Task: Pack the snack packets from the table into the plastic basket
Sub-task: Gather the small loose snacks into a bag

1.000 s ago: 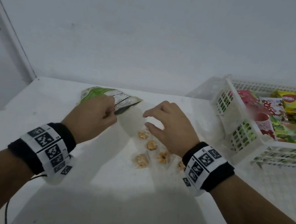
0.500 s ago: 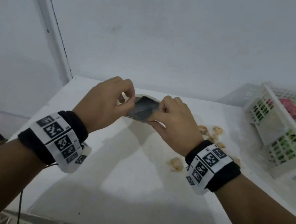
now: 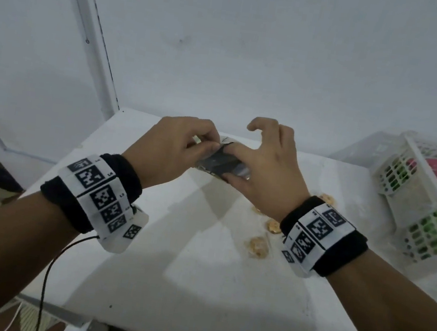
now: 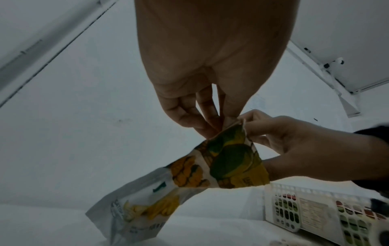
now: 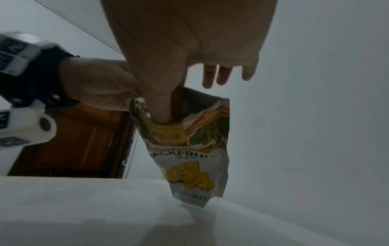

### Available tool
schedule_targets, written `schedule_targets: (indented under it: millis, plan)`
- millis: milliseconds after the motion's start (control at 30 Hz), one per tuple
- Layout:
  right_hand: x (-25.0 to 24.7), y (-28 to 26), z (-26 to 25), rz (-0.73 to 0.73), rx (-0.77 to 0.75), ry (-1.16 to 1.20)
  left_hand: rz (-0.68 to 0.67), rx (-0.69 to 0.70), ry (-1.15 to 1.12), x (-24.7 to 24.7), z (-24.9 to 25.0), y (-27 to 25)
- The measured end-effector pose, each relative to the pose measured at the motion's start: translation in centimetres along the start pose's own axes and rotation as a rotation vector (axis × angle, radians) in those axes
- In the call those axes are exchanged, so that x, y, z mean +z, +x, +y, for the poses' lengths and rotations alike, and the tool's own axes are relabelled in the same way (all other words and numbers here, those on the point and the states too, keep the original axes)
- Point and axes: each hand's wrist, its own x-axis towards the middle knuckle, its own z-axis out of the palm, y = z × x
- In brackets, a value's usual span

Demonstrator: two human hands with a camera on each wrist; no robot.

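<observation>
A grey and yellow jackfruit chips packet (image 3: 219, 162) (image 4: 212, 168) (image 5: 189, 154) hangs above the white table (image 3: 195, 287), held by its torn top edge. My left hand (image 3: 175, 143) (image 4: 210, 123) pinches one side of the top. My right hand (image 3: 261, 165) (image 5: 166, 106) pinches the other side with thumb and forefinger, its other fingers (image 5: 223, 74) spread free. The packet's bottom touches the table in the right wrist view. The white plastic basket (image 3: 403, 189) (image 4: 294, 213) stands at the right and holds several packets.
Small clear-wrapped golden snacks (image 3: 258, 247) lie on the table below my right wrist, one more (image 3: 328, 199) nearer the basket. A white wall stands behind the table. A brown wooden door (image 5: 84, 141) shows at the left in the right wrist view.
My left hand lifted the packet off the table's far side. My right hand left the small snacks and took hold of the packet's top. The basket has slid toward the view's right edge.
</observation>
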Motion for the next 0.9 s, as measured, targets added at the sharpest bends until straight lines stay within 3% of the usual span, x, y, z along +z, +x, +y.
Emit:
schedule_targets:
  millis: [200,567,900]
  plan:
    - [0.2,1.8,0.4,-0.122,-0.054,-0.09,0.0,-0.063,-0.06,0.2,1.8,-0.3]
    - [1.9,1.3,-0.7,-0.054,-0.228,0.014,0.094,-0.221,0.039,-0.9,1.5,-2.5]
    - [2.6,1.4,-1.9,-0.106,-0.213,-0.048,0.069,-0.102,-0.005,-1.0,-0.7,-2.7]
